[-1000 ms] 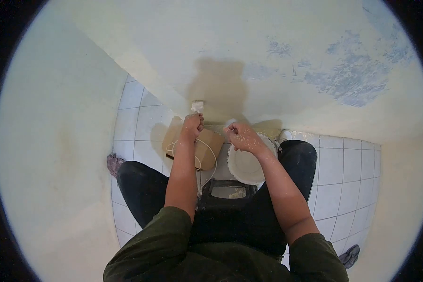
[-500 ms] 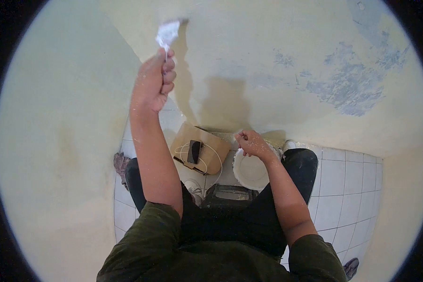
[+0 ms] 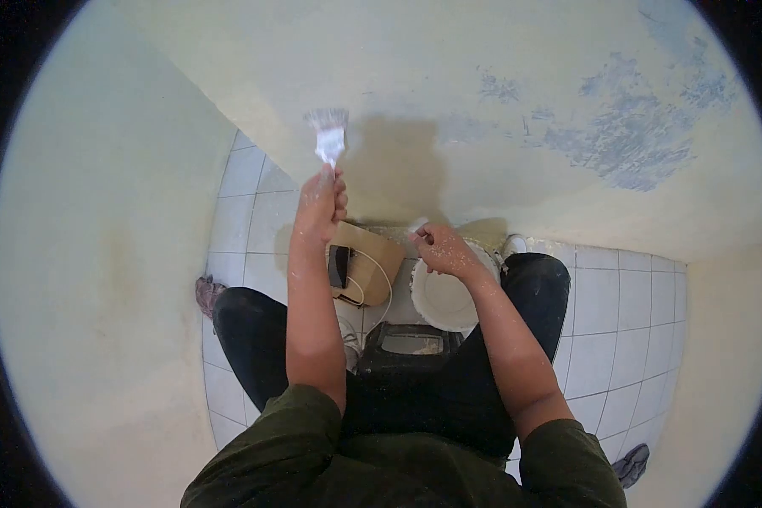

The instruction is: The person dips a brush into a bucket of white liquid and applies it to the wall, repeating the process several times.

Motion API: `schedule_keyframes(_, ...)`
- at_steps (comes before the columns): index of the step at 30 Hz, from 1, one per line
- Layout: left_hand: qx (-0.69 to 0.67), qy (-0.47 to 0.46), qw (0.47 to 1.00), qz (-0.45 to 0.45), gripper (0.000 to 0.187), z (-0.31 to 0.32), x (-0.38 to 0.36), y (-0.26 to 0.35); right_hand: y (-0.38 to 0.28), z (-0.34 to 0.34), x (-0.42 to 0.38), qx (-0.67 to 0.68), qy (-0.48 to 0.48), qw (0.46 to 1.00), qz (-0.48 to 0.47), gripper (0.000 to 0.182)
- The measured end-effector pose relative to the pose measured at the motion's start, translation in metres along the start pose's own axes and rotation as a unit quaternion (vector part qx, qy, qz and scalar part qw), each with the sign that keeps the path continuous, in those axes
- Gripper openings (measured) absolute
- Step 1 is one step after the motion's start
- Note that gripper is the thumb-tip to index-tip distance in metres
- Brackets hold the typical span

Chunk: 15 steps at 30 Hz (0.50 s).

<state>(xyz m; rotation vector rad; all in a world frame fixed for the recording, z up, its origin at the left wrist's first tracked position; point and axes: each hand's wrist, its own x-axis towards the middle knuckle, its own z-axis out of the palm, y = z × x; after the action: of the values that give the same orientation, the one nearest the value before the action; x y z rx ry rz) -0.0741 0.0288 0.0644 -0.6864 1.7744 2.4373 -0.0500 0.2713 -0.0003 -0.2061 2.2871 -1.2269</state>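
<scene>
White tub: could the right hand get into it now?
Probably yes: the right hand appears near the far edge of the white tub, which shows no lid, though the hand's height is hard to judge.

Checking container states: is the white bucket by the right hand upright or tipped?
Upright: the white bucket's round rim faces up toward the camera.

Wall facing me (image 3: 491,152): pale, blue-patched
Floor (image 3: 605,356): white tiles, side wall (image 3: 102,220) along left edge
Light: my shadow (image 3: 402,161) ahead
</scene>
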Motion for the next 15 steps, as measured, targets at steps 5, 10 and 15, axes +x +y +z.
schedule_keyframes(5, -0.007, 0.002, 0.993, -0.119, 0.029, -0.031, 0.049, -0.084, 0.002, 0.002, 0.012, -0.016, 0.019, 0.999, -0.029, 0.044)
schedule_keyframes(10, -0.002, 0.049, 0.972, -0.228, 0.028, -0.053, 0.094, -0.166, -0.003, 0.002, 0.017, -0.033, 0.007, 0.999, -0.024, 0.043)
schedule_keyframes(15, 0.037, 0.055, 0.961, -0.270, 0.023, -0.088, 0.146, -0.232, -0.001, 0.001, 0.016, -0.077, 0.034, 0.996, -0.042, 0.042)
